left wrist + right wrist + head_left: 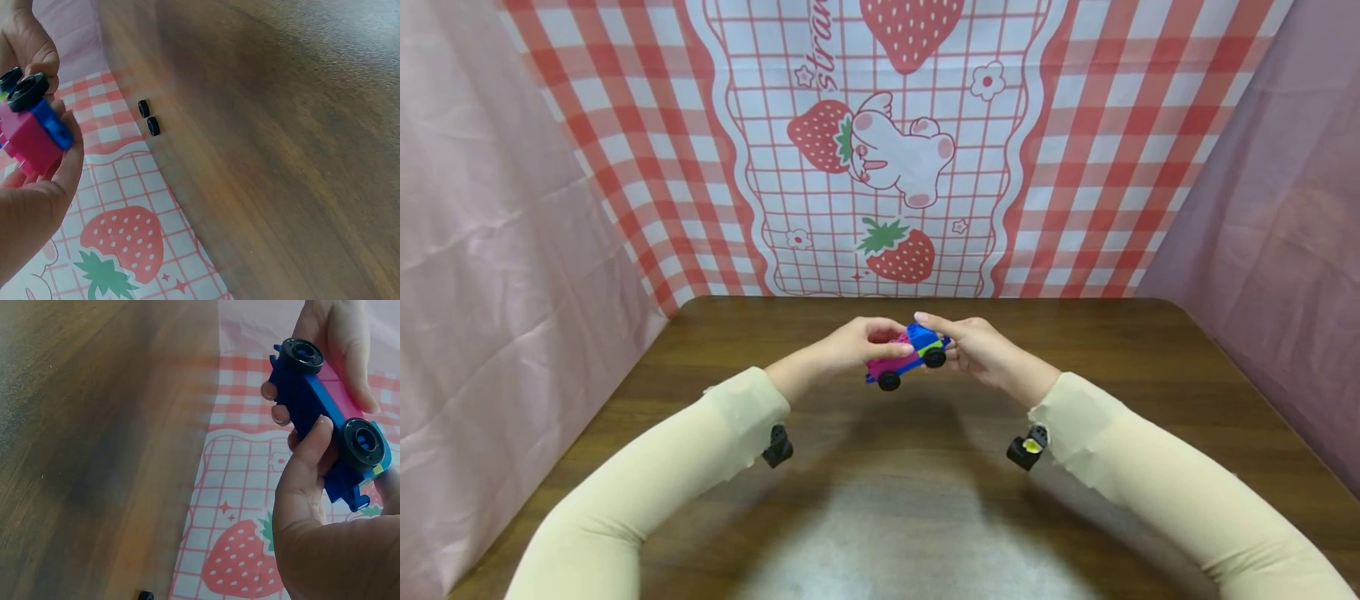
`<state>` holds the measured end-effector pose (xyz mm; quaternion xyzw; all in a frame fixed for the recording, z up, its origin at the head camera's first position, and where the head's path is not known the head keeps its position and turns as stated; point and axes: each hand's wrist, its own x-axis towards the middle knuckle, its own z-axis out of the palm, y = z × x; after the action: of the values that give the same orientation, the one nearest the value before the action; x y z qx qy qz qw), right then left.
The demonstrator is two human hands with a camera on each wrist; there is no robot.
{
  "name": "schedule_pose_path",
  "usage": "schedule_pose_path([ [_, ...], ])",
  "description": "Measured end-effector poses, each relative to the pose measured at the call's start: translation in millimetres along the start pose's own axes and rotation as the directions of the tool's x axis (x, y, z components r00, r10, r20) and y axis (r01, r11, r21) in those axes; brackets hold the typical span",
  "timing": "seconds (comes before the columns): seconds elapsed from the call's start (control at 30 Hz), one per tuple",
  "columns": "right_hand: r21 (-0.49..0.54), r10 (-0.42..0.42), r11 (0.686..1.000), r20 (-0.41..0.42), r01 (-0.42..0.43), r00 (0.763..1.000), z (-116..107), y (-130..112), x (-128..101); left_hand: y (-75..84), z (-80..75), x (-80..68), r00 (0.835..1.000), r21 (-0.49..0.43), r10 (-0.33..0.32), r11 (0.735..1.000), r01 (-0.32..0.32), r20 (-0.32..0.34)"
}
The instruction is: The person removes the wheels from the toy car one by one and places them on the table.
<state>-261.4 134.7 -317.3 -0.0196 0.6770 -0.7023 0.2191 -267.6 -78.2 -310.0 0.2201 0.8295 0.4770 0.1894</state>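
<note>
A toy brick car [910, 354] with a blue base, a pink block and black wheels is held in the air above the wooden table [880, 500]. My left hand [868, 342] grips its pink end, with fingers curled round it [37, 187]. My right hand [964, 343] pinches the blue end. In the right wrist view the car's [312, 400] underside and two of its wheels face the camera, with my right thumb [306, 462] pressed against the blue base. The pink block [28, 140] shows in the left wrist view.
Two loose black wheels [149, 117] lie near the table's far edge, by the strawberry-print cloth [880, 150]. One black wheel [145, 595] shows at the bottom of the right wrist view. Pink cloth walls [490, 250] close in both sides.
</note>
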Motion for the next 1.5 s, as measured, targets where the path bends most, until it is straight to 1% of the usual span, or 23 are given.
schedule_pose_path([
  [0.1,0.008,-0.003,1.000,0.027,0.003,1.000,-2.1,-1.9,-1.7,0.3,-1.3,0.4,0.999,0.011,-0.023,1.000,0.023,0.023],
  [0.23,-0.013,-0.006,1.000,0.088,0.007,0.996,-6.3,-4.0,-4.0,-1.3,-2.5,-0.5,0.996,0.016,-0.048,0.999,0.047,0.078],
  [0.37,-0.035,-0.004,0.999,0.165,0.010,0.986,-8.1,-5.8,-4.8,-2.9,-2.5,-2.0,0.984,-0.042,-0.084,0.995,0.092,0.157],
  [0.47,-0.023,-0.012,1.000,0.205,0.017,0.979,-8.4,-6.3,-4.8,-2.1,-1.9,-2.9,0.979,-0.077,-0.093,0.991,0.109,0.179],
  [0.57,0.001,-0.029,1.000,0.223,0.030,0.974,-9.5,-5.1,-4.1,-1.1,-0.8,-3.5,0.983,-0.088,-0.085,0.991,0.100,0.163],
  [0.67,0.022,-0.046,0.999,0.233,0.042,0.971,-10.2,-2.6,-2.6,-3.0,0.3,-3.7,0.987,-0.078,-0.083,0.992,0.094,0.141],
  [0.73,0.014,-0.052,0.999,0.234,0.051,0.971,-10.5,-0.8,-2.5,-4.8,0.9,-4.1,0.989,-0.085,-0.082,0.992,0.093,0.126],
  [0.9,-0.028,-0.046,0.998,0.236,0.054,0.971,-11.5,2.0,-4.7,-9.0,0.5,-3.9,0.996,-0.160,-0.066,0.984,0.075,0.061],
  [0.97,-0.038,-0.044,0.998,0.244,0.055,0.969,-11.9,2.4,-6.1,-9.5,0.5,-3.2,0.997,-0.187,-0.058,0.980,0.066,0.046],
  [1.07,-0.049,-0.059,0.996,0.249,0.073,0.967,-10.7,1.6,-7.9,-9.3,1.0,-2.2,0.997,-0.208,-0.056,0.976,0.064,0.046],
  [1.2,-0.105,-0.094,0.987,0.258,0.125,0.961,-6.9,-0.3,-8.8,-8.5,2.3,-1.5,0.997,-0.209,-0.070,0.975,0.078,0.043],
  [1.33,-0.186,-0.126,0.966,0.272,0.180,0.954,-3.5,1.4,-9.2,-10.1,4.5,-0.6,0.996,-0.196,-0.076,0.977,0.083,0.042],
  [1.5,-0.250,-0.143,0.945,0.265,0.211,0.954,1.6,5.9,-9.6,-11.3,7.1,-0.4,0.995,-0.191,-0.059,0.979,0.073,0.074],
])
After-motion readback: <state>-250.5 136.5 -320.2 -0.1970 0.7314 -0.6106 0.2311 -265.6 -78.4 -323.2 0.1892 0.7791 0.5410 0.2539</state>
